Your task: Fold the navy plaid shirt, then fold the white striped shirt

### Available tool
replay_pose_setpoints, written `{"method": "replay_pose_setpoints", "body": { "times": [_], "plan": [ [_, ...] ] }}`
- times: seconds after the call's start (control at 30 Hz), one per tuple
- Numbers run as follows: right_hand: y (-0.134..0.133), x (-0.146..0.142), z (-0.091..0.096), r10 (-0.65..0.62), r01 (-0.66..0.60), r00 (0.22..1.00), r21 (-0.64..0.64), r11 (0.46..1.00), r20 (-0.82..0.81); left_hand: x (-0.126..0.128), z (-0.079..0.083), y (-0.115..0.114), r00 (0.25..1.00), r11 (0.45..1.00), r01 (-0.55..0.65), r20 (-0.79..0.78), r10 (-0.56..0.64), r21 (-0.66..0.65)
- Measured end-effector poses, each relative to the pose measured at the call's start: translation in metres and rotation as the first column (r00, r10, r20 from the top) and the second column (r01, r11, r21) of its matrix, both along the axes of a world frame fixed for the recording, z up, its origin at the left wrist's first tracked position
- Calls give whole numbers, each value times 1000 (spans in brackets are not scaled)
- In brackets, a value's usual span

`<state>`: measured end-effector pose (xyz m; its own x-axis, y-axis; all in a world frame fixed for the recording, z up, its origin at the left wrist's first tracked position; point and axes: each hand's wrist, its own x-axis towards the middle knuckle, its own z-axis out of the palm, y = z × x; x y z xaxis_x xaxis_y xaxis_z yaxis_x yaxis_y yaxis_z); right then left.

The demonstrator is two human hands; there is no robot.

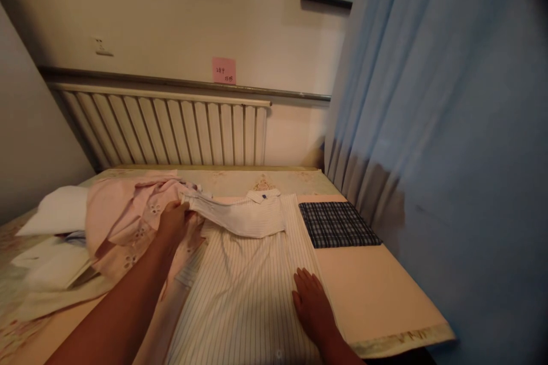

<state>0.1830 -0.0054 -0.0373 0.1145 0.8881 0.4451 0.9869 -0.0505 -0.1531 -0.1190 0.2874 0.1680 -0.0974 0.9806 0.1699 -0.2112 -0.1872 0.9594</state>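
White folded cloths (57, 214) lie toward the left edge of the surface (385, 291), loosely stacked. Against them bulges a crumpled pink garment (115, 205) with cut-out flower shapes (dark spots sit inside the cut-outs), in the far left part of the surface. Beyond the far edge, a pale ribbed radiator (171, 131) stands along the wall. The left hand (173, 219) is just beside the pink garment, its fingers curled in and pinching the end of a sleeve (240, 220), with the sleeve drawn leftward and a little raised. Above the radiator, a pink note (224, 71) with handwriting is on the wall. The sleeve belongs to a striped shirt (252, 285), spread across the middle of the surface, its collar (263, 197) toward the far edge and its body running to the near edge of the view. The right hand (314, 305) rests palm down on the shirt's right side, fingers extended and gripping nothing. Farther right, a dark plaid cloth (338, 223) lies flat, folded into a neat block by the right edge, where a blue curtain (428, 125) hangs just beyond.
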Motion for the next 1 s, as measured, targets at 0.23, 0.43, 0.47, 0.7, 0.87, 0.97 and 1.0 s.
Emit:
{"method": "replay_pose_setpoints", "body": {
  "times": [0.23, 0.43, 0.47, 0.7, 0.87, 0.97, 1.0],
  "plan": [
    [1, 1, -2, 1, -1, 1000, -2, 1000, -10, 34, 40, 1, 995, 988, 86, -61, -78, 132],
    [2, 0, -2, -9, 8, 1000, -11, 1000, -25, 59, 35, -62, 778, 871, 468, -536, -326, 150],
    [2, 0, -3, -11, 11, 1000, -20, 1000, -25, 63, 28, -78, 670, 804, 586, -619, -410, 102],
    [1, 1, -4, -11, 11, 1000, -41, 999, -18, 63, -46, -115, 156, 729, 613, -858, -490, -305],
    [1, 1, 0, -19, 17, 1000, -84, 996, -19, 16, -81, -85, 148, 965, 185, -966, -213, -184],
    [1, 0, 1, -21, 19, 1000, -91, 996, -19, -15, -95, -80, 92, 990, 13, -985, -144, -144],
    [1, 0, 1, -21, 19, 1000, -87, 996, -20, -21, -100, -79, 77, 990, -12, -987, -142, -143]
  ]
}}
